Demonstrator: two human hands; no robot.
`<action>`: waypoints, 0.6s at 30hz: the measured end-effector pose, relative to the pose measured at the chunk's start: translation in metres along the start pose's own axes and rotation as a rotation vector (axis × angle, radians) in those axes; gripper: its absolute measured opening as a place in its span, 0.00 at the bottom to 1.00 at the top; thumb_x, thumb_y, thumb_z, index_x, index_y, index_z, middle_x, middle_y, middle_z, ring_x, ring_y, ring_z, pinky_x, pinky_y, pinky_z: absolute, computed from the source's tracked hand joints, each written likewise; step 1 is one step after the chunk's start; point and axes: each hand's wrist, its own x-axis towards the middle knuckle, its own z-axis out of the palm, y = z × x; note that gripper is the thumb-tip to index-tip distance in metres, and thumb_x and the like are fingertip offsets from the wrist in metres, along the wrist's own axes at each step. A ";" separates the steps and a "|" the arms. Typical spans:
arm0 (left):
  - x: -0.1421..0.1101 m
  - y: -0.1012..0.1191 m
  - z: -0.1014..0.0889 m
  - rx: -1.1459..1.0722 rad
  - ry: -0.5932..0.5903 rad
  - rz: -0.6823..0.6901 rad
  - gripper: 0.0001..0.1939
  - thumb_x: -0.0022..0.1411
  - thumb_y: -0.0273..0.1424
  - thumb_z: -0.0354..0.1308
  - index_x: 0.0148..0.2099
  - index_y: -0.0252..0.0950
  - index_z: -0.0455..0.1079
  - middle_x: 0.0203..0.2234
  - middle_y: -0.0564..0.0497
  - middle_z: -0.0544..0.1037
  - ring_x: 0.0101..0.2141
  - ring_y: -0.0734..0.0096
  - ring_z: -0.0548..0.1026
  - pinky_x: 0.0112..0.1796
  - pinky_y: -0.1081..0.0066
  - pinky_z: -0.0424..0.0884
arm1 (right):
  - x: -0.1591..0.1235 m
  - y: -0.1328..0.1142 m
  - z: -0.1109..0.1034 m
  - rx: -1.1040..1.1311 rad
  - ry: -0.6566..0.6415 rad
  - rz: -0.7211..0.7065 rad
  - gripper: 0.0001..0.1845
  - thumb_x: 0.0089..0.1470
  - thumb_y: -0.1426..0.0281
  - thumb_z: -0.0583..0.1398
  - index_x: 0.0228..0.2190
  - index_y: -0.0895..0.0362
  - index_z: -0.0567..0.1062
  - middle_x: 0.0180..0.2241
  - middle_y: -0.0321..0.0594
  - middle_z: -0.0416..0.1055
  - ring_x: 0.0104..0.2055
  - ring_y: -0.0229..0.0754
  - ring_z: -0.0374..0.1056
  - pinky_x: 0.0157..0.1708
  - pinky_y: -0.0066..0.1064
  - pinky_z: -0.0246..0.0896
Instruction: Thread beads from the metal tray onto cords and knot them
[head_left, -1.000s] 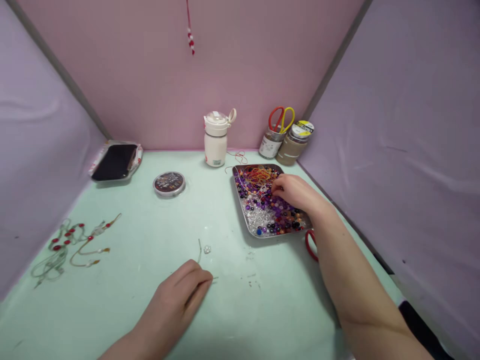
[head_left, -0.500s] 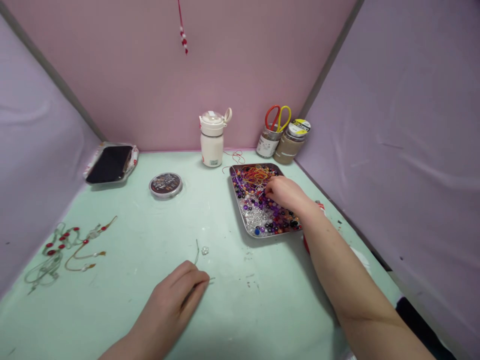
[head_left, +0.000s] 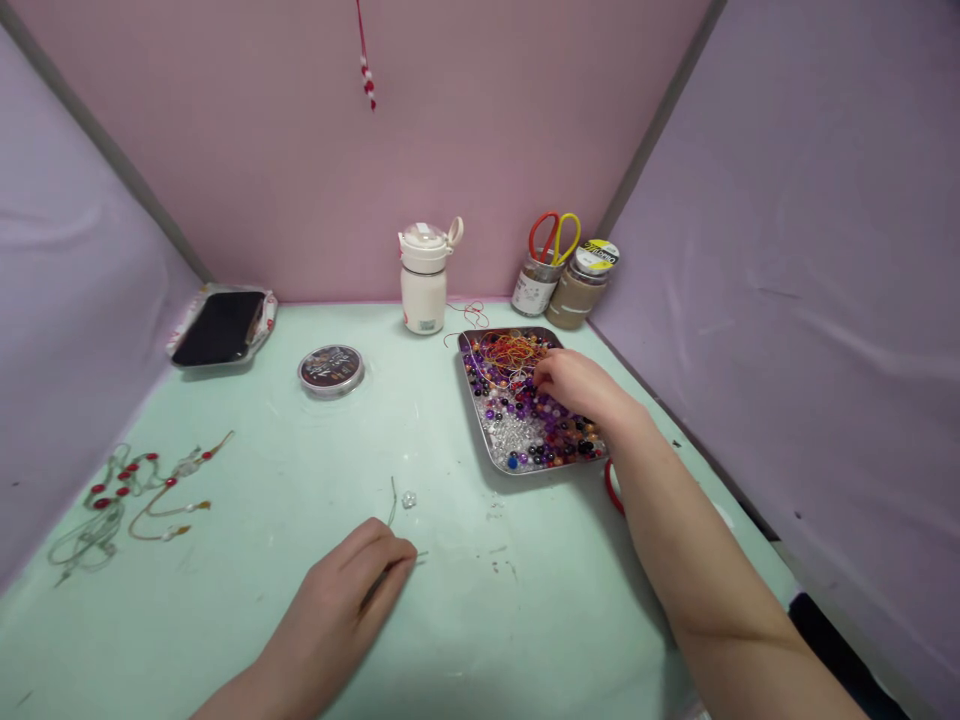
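Note:
My left hand (head_left: 351, 590) rests on the table at the front, thumb and forefinger pinched on a thin green cord (head_left: 392, 500). Short ends of it stick out beyond the fingertips. Just past the hand lies a small clear flower-shaped bead (head_left: 409, 500). Over the right side of a metal tray (head_left: 486, 436), my right hand (head_left: 570, 384) reaches down with curled fingers among the beads. Mixed purple, black, orange and clear beads (head_left: 517, 432) fill this tray, with tangled red and yellow thread (head_left: 510, 352) at its back. Whatever those right fingertips hold is hidden.
A white bottle (head_left: 424, 290) stands at the back, near jars (head_left: 576, 292) and scissors (head_left: 555, 238). To the left are a round container (head_left: 331, 369), a dark-topped tray (head_left: 219, 330) and beaded cords (head_left: 124, 490). A red ring-shaped handle (head_left: 613, 488) shows beside my right forearm.
My right hand has shifted slightly to the right within the bead tray. My left hand keeps its pinch on the cord, almost unmoved.

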 end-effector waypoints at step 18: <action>-0.001 0.000 -0.002 0.033 0.012 0.024 0.08 0.66 0.30 0.49 0.38 0.40 0.69 0.28 0.53 0.71 0.28 0.75 0.72 0.31 0.77 0.68 | 0.001 -0.007 0.003 -0.035 0.007 -0.068 0.11 0.52 0.76 0.57 0.32 0.58 0.80 0.34 0.46 0.75 0.38 0.43 0.68 0.35 0.28 0.55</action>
